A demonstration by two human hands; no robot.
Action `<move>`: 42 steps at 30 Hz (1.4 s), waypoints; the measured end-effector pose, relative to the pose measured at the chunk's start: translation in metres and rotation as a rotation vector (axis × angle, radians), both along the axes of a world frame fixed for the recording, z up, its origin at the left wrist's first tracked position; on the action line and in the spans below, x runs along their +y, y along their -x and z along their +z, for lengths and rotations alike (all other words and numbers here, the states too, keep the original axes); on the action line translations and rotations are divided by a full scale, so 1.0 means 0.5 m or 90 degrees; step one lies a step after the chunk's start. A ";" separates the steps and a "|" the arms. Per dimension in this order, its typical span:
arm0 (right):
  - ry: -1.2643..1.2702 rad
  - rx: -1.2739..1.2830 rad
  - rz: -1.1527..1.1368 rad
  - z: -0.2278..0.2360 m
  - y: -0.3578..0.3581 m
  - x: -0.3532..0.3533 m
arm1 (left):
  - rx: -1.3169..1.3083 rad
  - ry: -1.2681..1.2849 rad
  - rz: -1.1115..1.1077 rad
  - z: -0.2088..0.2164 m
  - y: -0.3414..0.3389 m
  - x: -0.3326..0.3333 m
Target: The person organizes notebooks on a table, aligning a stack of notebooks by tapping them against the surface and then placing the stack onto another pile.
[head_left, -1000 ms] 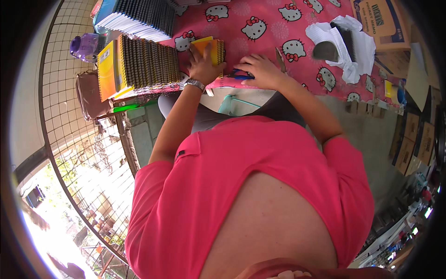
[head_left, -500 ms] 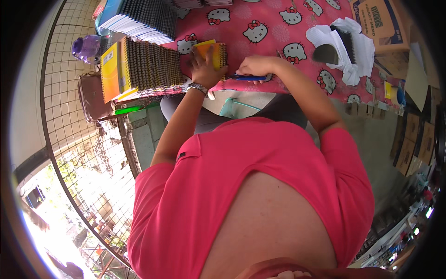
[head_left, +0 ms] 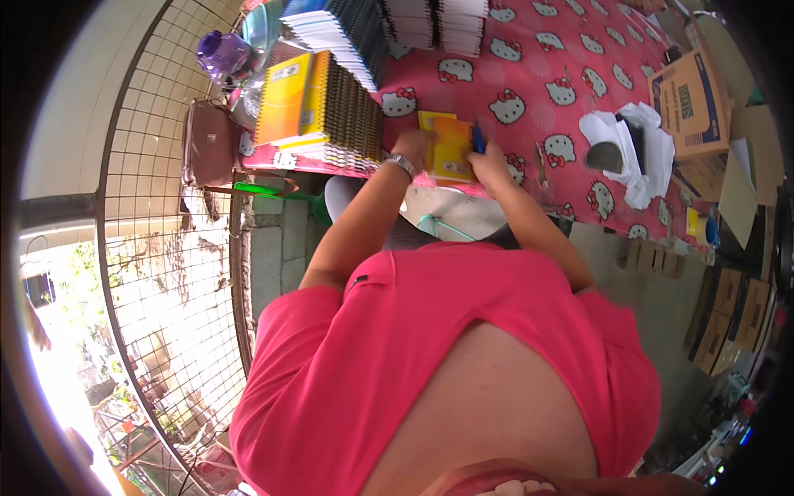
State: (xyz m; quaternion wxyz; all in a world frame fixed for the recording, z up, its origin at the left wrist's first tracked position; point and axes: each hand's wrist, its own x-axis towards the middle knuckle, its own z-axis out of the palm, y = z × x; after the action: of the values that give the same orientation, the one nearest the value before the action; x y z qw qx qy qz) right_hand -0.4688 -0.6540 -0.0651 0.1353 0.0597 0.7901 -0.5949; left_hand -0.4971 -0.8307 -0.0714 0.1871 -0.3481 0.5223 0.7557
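One yellow-and-orange spiral notebook (head_left: 451,150) at upper centre seems mid-handling, apart from the row of yellow-covered wire-bound notebooks (head_left: 341,107) at upper left; the right hand (head_left: 492,164) grips a slim blue tool (head_left: 478,139), the blurred left hand (head_left: 413,149) is at its left side, grip unclear; the pink cartoon-patterned bench (head_left: 542,106) ends just below, with bare cloth rightward
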 end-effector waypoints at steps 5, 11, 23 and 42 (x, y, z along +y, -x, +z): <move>0.293 -0.083 -0.078 0.086 -0.011 0.043 | 0.320 0.091 -0.086 0.145 -0.072 0.032; 0.481 0.069 0.114 0.331 0.022 -0.008 | 0.635 0.139 -0.020 0.407 -0.102 -0.001; 0.398 0.358 0.062 0.489 0.040 -0.133 | 0.664 0.241 0.067 0.557 -0.073 -0.068; 0.539 0.107 0.102 0.546 0.118 -0.164 | 0.465 0.610 -0.534 0.813 -0.014 -0.337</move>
State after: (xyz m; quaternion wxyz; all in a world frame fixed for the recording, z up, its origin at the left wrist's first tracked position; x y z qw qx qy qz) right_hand -0.5281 -0.7360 0.2078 0.1292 -0.1110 0.4873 -0.8565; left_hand -0.4899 -0.9992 0.3348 0.1017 0.1114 0.9139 0.3770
